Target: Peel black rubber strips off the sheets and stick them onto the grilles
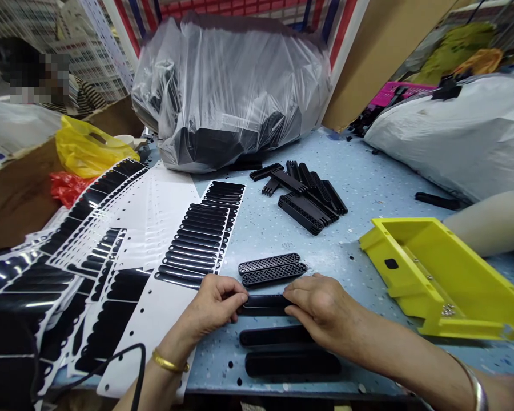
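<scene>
My left hand (218, 305) pinches the left end of a glossy black strip (265, 302) lying on a black bar on the table. The fingers of my right hand (317, 302) are pressed together on the strip's right end. Two smooth black bars (276, 335) (291, 363) lie nearer the front edge. Just behind my hands are two black bars with a lattice face (274, 269). White sheets bearing rows of black strips (192, 245) spread left of my hands. Farther back sits a loose pile of black ribbed bars (306, 197).
A yellow bin (445, 279) with small metal bits stands at the right. Behind are a large clear bag of black parts (235, 97) and a white sack (462, 131). A black cable (141, 365) crosses near my left forearm. A person (47, 74) is at the far left.
</scene>
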`<action>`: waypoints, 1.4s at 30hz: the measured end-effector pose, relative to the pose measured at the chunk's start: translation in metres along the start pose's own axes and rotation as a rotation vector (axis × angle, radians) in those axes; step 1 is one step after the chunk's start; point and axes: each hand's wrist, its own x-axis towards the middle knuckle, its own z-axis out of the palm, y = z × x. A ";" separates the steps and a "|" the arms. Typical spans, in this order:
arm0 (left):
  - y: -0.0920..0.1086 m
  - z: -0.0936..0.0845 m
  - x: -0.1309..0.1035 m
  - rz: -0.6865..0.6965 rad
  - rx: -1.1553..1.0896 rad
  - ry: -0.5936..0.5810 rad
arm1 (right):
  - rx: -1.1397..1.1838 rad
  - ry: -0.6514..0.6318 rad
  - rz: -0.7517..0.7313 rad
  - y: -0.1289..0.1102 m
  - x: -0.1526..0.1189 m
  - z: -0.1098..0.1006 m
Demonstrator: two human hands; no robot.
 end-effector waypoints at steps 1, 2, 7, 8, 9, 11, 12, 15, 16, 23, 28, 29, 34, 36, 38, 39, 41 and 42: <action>-0.001 -0.001 0.000 -0.002 -0.001 -0.002 | 0.002 0.000 0.006 0.001 0.000 0.000; -0.001 -0.001 0.001 -0.003 -0.004 -0.004 | -0.001 -0.002 0.008 0.001 0.000 0.001; -0.004 -0.001 0.001 0.011 0.007 0.002 | -0.029 -0.008 -0.001 0.000 -0.001 0.001; -0.003 0.000 0.001 0.020 0.028 0.009 | -0.027 -0.006 -0.002 0.000 -0.001 0.001; -0.003 0.001 0.000 0.030 0.053 0.019 | -0.024 -0.004 -0.003 -0.001 -0.001 0.001; -0.003 0.003 -0.001 0.052 0.093 0.038 | -0.013 0.002 -0.012 -0.001 -0.001 0.001; -0.003 0.004 -0.001 0.059 0.104 0.046 | -0.005 0.002 -0.014 0.000 -0.002 0.001; -0.003 0.006 -0.002 0.057 0.115 0.054 | 0.072 0.005 -0.009 0.006 -0.004 0.003; -0.003 0.006 -0.002 0.051 0.115 0.055 | 0.112 0.012 -0.008 0.009 -0.005 0.004; 0.001 0.005 -0.003 0.045 0.128 0.047 | 0.204 0.126 -0.086 0.017 -0.013 0.013; 0.002 0.004 -0.004 0.038 0.145 0.038 | 0.207 0.167 -0.130 0.017 -0.015 0.013; 0.002 0.004 -0.004 0.037 0.150 0.034 | 0.220 0.152 -0.126 0.017 -0.015 0.013; 0.002 0.003 -0.004 0.050 0.162 0.017 | 0.244 0.145 -0.089 0.019 -0.017 0.012; 0.002 0.003 -0.004 0.059 0.162 0.016 | 0.269 0.148 -0.087 0.020 -0.017 0.013; 0.001 0.003 -0.004 0.058 0.159 0.017 | 0.296 0.150 -0.084 0.020 -0.017 0.013; 0.001 0.003 -0.004 0.055 0.158 0.017 | 0.303 0.153 -0.085 0.021 -0.018 0.014; 0.001 0.003 -0.003 0.051 0.153 0.013 | 0.298 0.152 -0.081 0.021 -0.019 0.015; 0.000 0.002 -0.003 0.052 0.152 0.010 | 0.287 0.151 -0.076 0.021 -0.019 0.016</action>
